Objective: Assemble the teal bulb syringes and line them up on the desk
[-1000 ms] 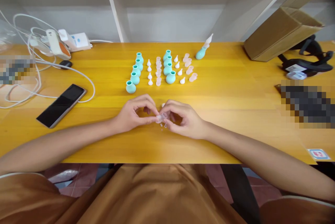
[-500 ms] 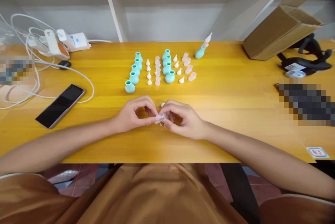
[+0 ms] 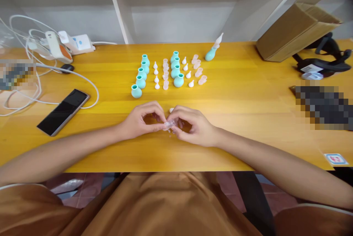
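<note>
My left hand and my right hand meet over the yellow wooden table, both pinching one small clear plastic piece between fingertips. A small white tip peeks out just behind my right fingers. Further back stand rows of parts: teal rubber bulbs, small white tips, clear pink caps, more teal bulbs and more pink caps. One assembled bulb with a tip stands apart at the back.
A black phone lies at the left among white cables and a charger block. A cardboard box leans at the back right, with black straps beside it. A small sticker sits near the right front edge.
My hands have stayed together on the clear piece; only small finger shifts show. The view has drifted slightly.
</note>
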`<state>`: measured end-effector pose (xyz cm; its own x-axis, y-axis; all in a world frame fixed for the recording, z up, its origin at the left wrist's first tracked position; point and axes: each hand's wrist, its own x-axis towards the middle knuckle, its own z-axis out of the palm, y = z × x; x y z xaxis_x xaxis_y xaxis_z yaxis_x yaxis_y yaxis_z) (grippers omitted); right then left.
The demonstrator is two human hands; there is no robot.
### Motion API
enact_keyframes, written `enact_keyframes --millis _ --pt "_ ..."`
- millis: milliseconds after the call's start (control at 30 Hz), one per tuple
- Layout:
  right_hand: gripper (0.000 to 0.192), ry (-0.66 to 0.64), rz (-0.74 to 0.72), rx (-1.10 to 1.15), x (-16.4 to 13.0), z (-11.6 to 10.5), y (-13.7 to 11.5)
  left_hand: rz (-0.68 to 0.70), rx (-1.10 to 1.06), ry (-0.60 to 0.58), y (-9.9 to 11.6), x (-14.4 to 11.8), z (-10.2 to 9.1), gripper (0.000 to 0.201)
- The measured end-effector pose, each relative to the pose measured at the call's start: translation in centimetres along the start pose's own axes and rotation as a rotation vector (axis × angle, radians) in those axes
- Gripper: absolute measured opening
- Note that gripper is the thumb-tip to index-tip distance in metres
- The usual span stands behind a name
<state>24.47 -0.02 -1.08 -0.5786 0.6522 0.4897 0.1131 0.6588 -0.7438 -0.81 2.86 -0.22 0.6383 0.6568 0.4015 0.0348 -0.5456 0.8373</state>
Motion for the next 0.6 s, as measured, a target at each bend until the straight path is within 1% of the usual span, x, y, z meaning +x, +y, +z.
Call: enact_keyframes --millis 233,400,467,600 --pt "0.014 0.016 0.000 -0.001 -0.02 -0.10 0.16 0.005 0.014 0.004 -0.47 -0.36 -0.04 0.016" --pt "0.013 0.034 0.061 0.002 0.00 -0.33 0.30 -0.026 -0.009 0.030 -0.78 -0.65 0.00 0.025" --pt "0.014 0.040 0.094 0.031 0.01 -0.41 0.38 0.005 0.015 0.046 -0.62 -0.60 -0.02 0.023" --pt "0.013 0.058 0.134 0.089 -0.01 -0.45 0.57 0.104 0.169 0.057 -0.06 -0.32 -0.10 0.013"
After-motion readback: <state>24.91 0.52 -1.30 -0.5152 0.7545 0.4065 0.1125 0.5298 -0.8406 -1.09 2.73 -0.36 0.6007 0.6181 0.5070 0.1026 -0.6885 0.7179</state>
